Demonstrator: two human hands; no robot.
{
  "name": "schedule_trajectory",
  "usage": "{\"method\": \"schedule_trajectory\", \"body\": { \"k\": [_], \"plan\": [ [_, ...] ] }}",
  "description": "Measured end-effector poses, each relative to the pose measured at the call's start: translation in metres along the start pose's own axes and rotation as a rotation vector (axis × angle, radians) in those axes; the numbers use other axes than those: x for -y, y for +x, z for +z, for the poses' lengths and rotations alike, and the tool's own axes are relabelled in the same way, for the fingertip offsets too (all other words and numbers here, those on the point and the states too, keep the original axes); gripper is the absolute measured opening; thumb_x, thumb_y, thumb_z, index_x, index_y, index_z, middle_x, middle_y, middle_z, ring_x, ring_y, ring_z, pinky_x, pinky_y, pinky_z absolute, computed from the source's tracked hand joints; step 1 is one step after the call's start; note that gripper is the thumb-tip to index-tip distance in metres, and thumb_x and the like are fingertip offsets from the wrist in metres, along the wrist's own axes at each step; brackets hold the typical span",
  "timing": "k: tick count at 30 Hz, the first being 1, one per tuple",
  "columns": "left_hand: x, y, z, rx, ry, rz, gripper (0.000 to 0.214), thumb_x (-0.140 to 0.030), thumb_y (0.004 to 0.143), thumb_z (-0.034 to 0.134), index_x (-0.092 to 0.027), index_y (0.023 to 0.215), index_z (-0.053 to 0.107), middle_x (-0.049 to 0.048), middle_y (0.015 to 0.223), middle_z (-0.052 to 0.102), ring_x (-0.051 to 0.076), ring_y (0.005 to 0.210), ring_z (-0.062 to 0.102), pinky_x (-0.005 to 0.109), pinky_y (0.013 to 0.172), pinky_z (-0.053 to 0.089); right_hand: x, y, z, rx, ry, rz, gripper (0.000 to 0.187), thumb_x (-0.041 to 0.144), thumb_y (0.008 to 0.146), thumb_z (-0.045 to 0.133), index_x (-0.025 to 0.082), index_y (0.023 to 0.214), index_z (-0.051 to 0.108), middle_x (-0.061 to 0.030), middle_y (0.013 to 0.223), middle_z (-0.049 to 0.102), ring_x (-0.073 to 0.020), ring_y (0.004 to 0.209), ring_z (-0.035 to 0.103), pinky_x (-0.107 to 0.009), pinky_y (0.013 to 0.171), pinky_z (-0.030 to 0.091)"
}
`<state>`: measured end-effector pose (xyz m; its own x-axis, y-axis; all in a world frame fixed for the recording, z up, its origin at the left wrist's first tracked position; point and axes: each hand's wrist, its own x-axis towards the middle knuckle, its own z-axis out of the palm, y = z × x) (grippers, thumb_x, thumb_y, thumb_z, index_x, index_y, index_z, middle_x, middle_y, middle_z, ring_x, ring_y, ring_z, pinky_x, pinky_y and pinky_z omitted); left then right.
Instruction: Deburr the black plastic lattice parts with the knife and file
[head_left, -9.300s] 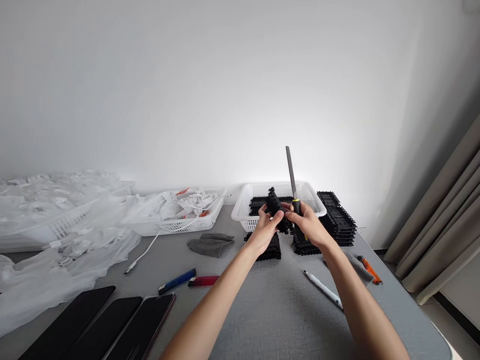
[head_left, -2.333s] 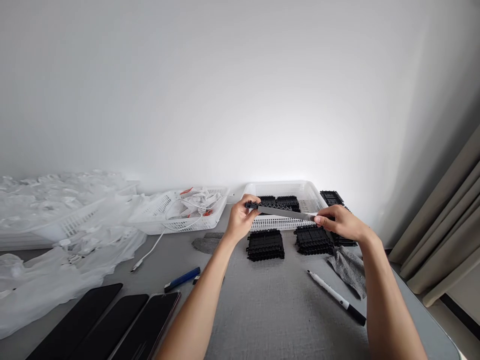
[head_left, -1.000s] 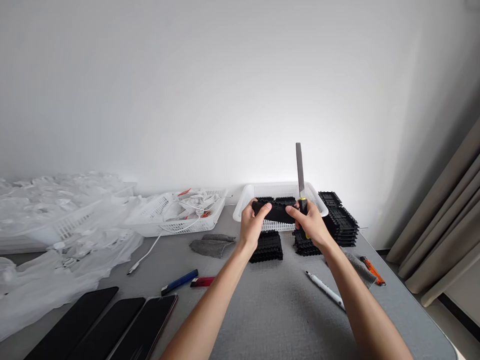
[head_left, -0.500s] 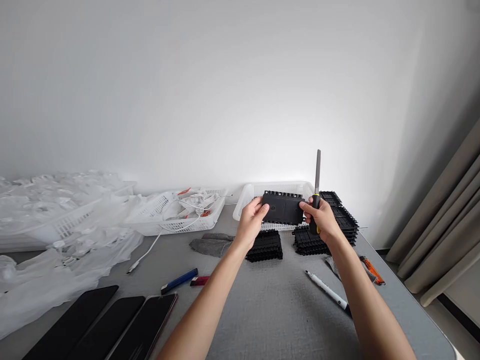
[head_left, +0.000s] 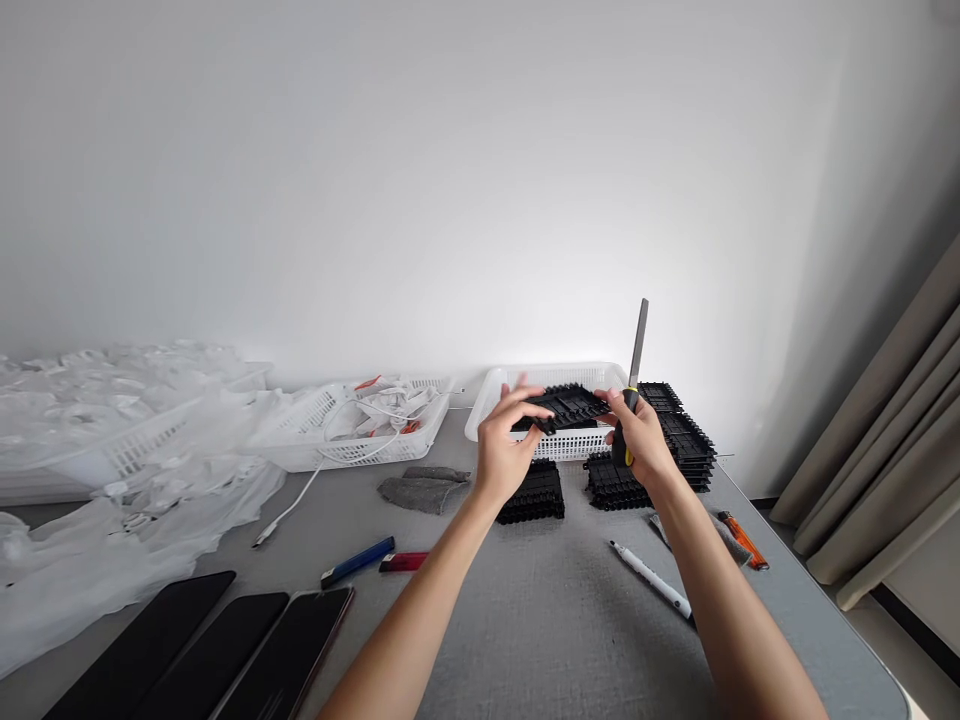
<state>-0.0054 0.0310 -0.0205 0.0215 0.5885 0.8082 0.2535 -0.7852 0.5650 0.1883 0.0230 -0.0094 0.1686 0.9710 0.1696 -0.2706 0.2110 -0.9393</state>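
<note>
A black plastic panel with a ribbed inner face and toothed edges is held tilted over the front of a white basket. My left hand is closed on its left end, thumb and finger pinching, the other fingers raised. My right hand grips a flat metal file by its black and yellow handle, blade pointing up. The right thumb and fingertip also touch the panel's right end. Below the hands lie a small stack of similar black panels and another stack to its right.
The white basket stands against the wall, with taller panel stacks to its right. Leftward are a basket of cables, plastic bags, grey gloves, lighters and phones. A marker and orange cutter lie right.
The panel has turned from its smooth face to its ribbed face and tipped flatter. My left fingers have lifted and shifted; the file in my right hand leans slightly more to the right.
</note>
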Motion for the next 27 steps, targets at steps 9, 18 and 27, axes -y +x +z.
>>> {"method": "schedule_trajectory", "body": {
  "k": [9, 18, 27],
  "plan": [
    [0.003, 0.001, -0.004, -0.027, -0.103, -0.208, 0.021, -0.021, 0.085, 0.056, -0.022, 0.096, 0.074, 0.0098, 0.131, 0.066, 0.03, 0.126, 0.059, 0.046, 0.102, 0.05, -0.006, 0.002, -0.002, -0.019, 0.091, -0.049, 0.055, 0.037, 0.049, 0.092, 0.021, 0.076, 0.048, -0.0047, 0.108, 0.06, -0.0192, 0.095, 0.064, -0.033, 0.076, 0.062],
    [0.002, 0.002, 0.0, 0.075, -0.392, -0.369, 0.063, -0.037, 0.077, 0.078, -0.023, 0.134, 0.054, 0.0129, 0.126, 0.067, 0.024, 0.107, 0.068, 0.035, 0.093, 0.054, -0.003, -0.001, 0.004, 0.038, 0.101, -0.056, 0.058, 0.038, 0.046, 0.094, 0.022, 0.075, 0.046, 0.0029, 0.088, 0.053, -0.0112, 0.072, 0.058, -0.036, 0.077, 0.063],
    [0.0, 0.007, -0.008, -0.032, -0.427, -0.415, 0.061, -0.037, 0.071, 0.083, -0.021, 0.126, 0.059, 0.0083, 0.104, 0.074, 0.02, 0.09, 0.071, 0.031, 0.081, 0.058, 0.051, -0.03, -0.045, 0.037, -0.728, -0.051, 0.047, 0.069, 0.09, 0.045, 0.024, 0.079, 0.046, 0.0037, 0.052, 0.05, -0.013, 0.041, 0.049, -0.026, 0.04, 0.039]
  ]
}}
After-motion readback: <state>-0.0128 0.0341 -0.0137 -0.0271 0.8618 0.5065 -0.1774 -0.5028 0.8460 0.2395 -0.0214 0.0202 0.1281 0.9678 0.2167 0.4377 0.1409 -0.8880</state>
